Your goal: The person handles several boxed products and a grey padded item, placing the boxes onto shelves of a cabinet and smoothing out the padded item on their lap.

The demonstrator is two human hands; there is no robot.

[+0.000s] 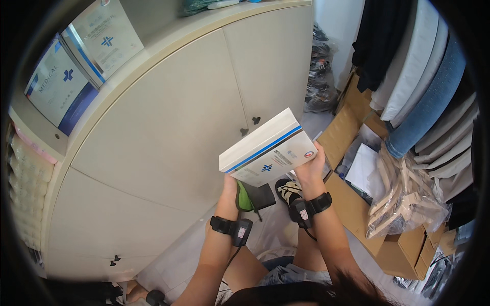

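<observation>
A white carton with a blue and a dark stripe and a blue cross emblem is held tilted in front of me, before the cabinet doors. My right hand grips its right end. My left hand holds the lower left corner, its fingers mostly hidden behind the carton. Each wrist wears a black strap with a small black device. Beneath the carton, near my left wrist, a green and black item shows in part.
A pale cabinet curves across the left, with similar cartons on its shelf. At the right stand an open cardboard box, bagged wooden hangers and hanging clothes. Stuffed plastic bags lie behind.
</observation>
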